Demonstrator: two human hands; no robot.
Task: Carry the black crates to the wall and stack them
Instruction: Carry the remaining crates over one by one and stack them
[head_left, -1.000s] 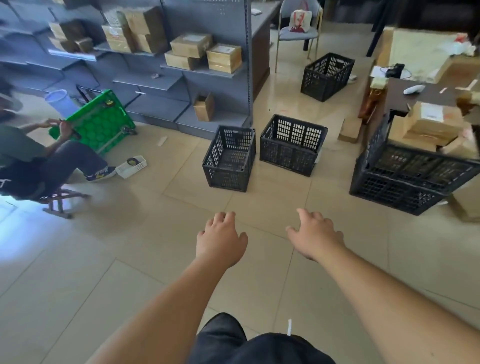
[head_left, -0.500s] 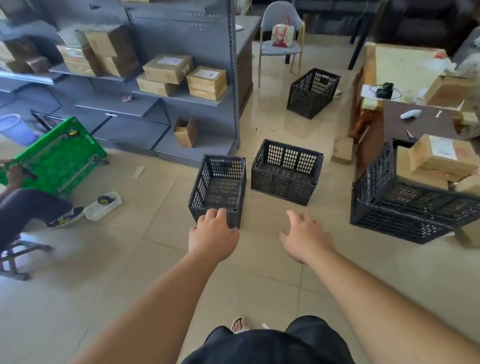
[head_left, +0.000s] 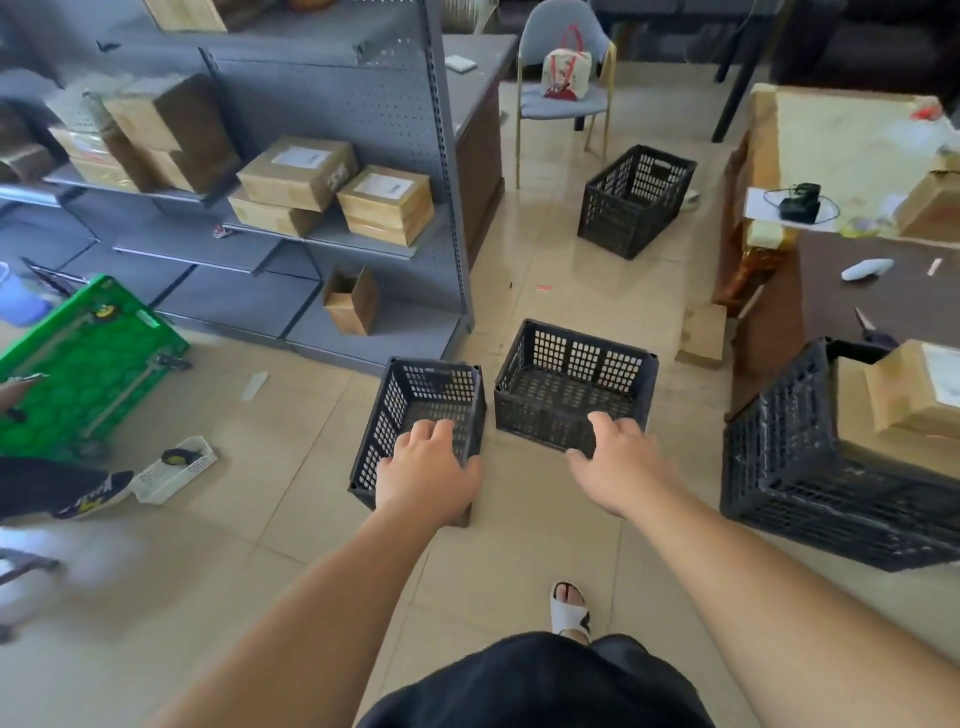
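Two empty black crates stand side by side on the tiled floor in front of me: a narrow crate (head_left: 410, 395) and a wider crate (head_left: 566, 379) to its right. My left hand (head_left: 426, 470) hovers over the near rim of the narrow crate, fingers spread, holding nothing. My right hand (head_left: 615, 460) reaches over the near edge of the wider crate, also open. A third empty black crate (head_left: 634, 200) sits farther back near a chair. A larger black crate (head_left: 810, 467) holding cardboard boxes is at the right.
Grey shelving (head_left: 322, 130) with cardboard boxes lines the left. A green cart (head_left: 78, 364) and a seated person's leg (head_left: 57, 491) are at far left. A brown desk (head_left: 862, 291) stands at right, a chair (head_left: 563, 88) with a bag at the back.
I have stepped closer to the two crates. Both hands have moved forward and now overlap the crates' near rims instead of hanging over bare floor.
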